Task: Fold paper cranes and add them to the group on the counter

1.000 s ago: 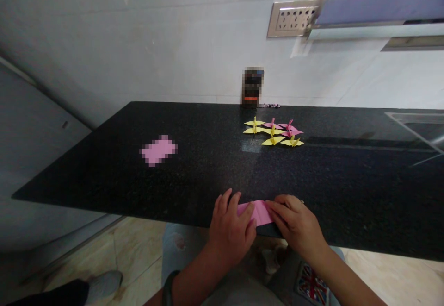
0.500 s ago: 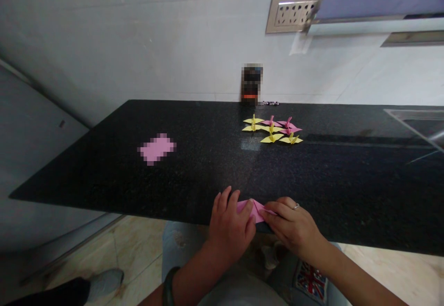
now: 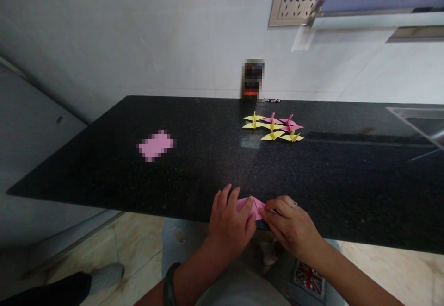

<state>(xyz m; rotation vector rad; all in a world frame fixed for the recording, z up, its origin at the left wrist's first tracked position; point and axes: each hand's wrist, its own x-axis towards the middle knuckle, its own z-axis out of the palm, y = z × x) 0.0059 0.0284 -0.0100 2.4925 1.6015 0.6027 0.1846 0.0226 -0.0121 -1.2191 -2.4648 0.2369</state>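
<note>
A folded piece of pink origami paper (image 3: 255,208) lies at the front edge of the counter, between my two hands. My left hand (image 3: 229,220) rests over its left part, index finger and thumb pressing it and the other fingers stretched out on the counter. At the paper's right corner, the fingertips of my right hand (image 3: 291,222) are pinched together on it. My fingers cover both ends of the paper. Farther back stand several folded paper cranes, among them a yellow crane (image 3: 272,135) and a pink crane (image 3: 289,121).
A pixelated pink patch (image 3: 156,146) lies on the black counter (image 3: 201,158) to the left. Against the wall stands a blurred dark object (image 3: 252,81), a small beaded string (image 3: 272,100) beside it. A sink edge (image 3: 412,125) is at right. Another person's shoe (image 3: 107,278) shows below left.
My right fingertips have shifted slightly left along the paper's right side. The view has tilted a little, so the counter sits slightly higher. My left hand stays in place.
</note>
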